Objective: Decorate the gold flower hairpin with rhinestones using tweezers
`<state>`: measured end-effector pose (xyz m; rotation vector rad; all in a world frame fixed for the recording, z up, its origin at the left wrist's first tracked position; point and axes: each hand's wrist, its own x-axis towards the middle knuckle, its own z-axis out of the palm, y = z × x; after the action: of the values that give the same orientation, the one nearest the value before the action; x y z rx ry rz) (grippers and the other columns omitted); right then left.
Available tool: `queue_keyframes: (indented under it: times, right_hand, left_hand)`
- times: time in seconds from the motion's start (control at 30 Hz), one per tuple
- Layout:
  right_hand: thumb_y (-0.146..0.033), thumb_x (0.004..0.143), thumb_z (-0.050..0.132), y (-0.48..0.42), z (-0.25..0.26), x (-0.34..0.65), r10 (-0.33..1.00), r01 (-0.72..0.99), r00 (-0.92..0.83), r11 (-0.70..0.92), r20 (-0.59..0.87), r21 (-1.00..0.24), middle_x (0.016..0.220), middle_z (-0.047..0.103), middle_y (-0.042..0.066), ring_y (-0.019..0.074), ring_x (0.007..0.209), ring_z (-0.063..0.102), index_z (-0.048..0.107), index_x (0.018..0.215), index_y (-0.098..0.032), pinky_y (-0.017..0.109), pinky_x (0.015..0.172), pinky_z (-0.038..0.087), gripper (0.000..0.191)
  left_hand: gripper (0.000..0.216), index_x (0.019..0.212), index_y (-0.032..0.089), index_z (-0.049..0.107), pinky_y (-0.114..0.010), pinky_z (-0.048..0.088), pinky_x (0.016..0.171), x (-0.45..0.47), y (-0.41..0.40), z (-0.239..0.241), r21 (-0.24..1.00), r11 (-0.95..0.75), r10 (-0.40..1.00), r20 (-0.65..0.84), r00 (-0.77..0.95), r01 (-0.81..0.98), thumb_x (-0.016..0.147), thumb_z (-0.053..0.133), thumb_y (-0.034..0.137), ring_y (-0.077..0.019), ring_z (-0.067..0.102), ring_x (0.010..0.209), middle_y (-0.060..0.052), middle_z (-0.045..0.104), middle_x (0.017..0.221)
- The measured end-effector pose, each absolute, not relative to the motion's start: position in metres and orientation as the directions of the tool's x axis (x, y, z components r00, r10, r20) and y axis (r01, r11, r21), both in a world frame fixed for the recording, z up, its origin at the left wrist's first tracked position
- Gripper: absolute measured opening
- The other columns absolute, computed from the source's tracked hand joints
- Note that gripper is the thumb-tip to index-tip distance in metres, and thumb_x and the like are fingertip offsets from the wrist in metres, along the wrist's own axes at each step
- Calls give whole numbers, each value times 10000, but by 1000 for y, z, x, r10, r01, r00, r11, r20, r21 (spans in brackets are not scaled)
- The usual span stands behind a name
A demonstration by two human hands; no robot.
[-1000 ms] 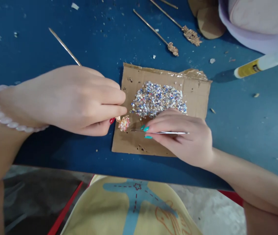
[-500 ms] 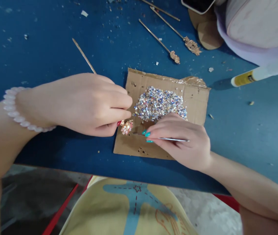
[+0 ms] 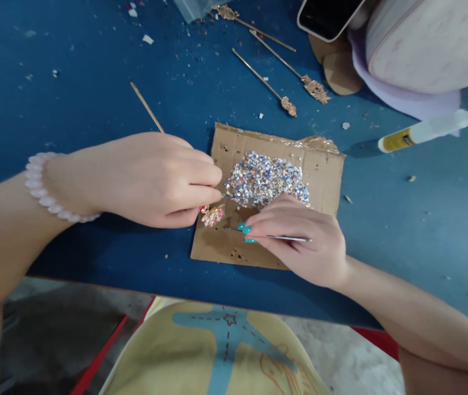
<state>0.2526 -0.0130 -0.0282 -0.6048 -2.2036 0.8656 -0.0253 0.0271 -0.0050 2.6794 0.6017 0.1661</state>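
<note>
My left hand (image 3: 151,178) is closed around a thin gold hairpin (image 3: 147,107); the stick pokes out behind my knuckles and its jewelled head (image 3: 212,215) shows past my fingertips. A pale bead bracelet (image 3: 48,192) circles that wrist. My right hand (image 3: 299,236) pinches metal tweezers (image 3: 275,236) whose tip points left, just short of the jewelled head. Both hands rest over a brown cardboard sheet (image 3: 328,175) carrying a heap of small shiny rhinestones (image 3: 264,178).
The blue table (image 3: 73,66) is littered with crumbs. Behind the cardboard lie three more gold hairpins (image 3: 266,85). A glue tube (image 3: 423,131) lies at the right, with a phone (image 3: 328,16), a pale purple bag (image 3: 423,49) and cardboard discs (image 3: 336,68) at the back right.
The view has shifted, so everything sits lower in the picture and the phone has come into sight. The tweezers' tip and the jewelled head stay close together; both hands hold as before.
</note>
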Motion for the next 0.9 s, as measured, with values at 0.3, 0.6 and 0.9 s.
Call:
queue_keyframes:
  times: [0.3, 0.6, 0.9]
  right_hand:
    - [-18, 875, 761, -14, -17, 257, 683, 46, -587, 565, 435, -824, 848, 822, 48, 143, 788, 782, 758, 880, -161, 281, 765, 631, 144]
    - [-6, 892, 736, -16, -13, 255, 684, -18, -624, 470, 377, -882, 873, 834, 27, 142, 803, 799, 756, 884, -199, 277, 744, 664, 194]
    - [-41, 934, 703, -18, -19, 253, 622, -59, -674, 492, 398, -868, 890, 829, 69, 141, 825, 789, 755, 911, -154, 281, 795, 645, 126]
  left_hand:
    - [348, 840, 257, 698, -349, 500, 671, -22, 25, -9, 365, -856, 411, 48, 911, 367, 1012, 402, 317, -208, 637, 698, -31, 651, 776]
    - [193, 815, 262, 562, -338, 410, 592, -7, 15, -11, 448, -838, 375, 62, 925, 310, 907, 448, 136, -205, 587, 580, -2, 635, 689]
    - [224, 809, 246, 522, -347, 401, 591, 0, 12, -11, 504, -827, 331, 83, 940, 247, 888, 413, 68, -208, 535, 571, -13, 627, 667]
